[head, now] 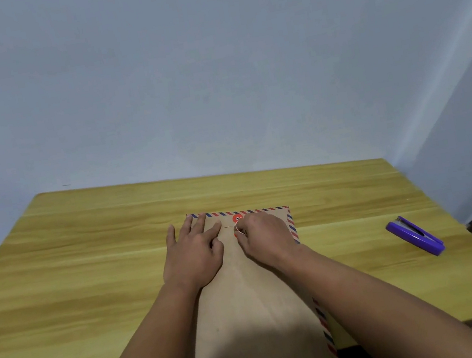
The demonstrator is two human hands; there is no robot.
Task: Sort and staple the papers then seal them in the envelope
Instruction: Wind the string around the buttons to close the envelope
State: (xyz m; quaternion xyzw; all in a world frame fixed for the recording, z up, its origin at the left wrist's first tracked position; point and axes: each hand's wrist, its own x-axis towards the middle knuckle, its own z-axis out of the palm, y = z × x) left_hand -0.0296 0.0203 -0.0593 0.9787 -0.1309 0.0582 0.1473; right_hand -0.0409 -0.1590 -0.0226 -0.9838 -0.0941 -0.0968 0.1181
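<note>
A brown envelope (250, 302) with a red-and-blue striped border lies lengthwise on the wooden table (89, 283), its flap end far from me. A red closure disc (237, 218) sits on the flap. My left hand (193, 255) rests flat on the envelope's upper left part, fingers spread. My right hand (265, 236) pinches the thin closure string (237, 227), which loops just below the red disc. No papers are in sight.
A purple stapler (415, 236) lies on the table to the right, well apart from the envelope. A pale wall stands behind the table's far edge. The envelope's near end hangs over the table's front edge.
</note>
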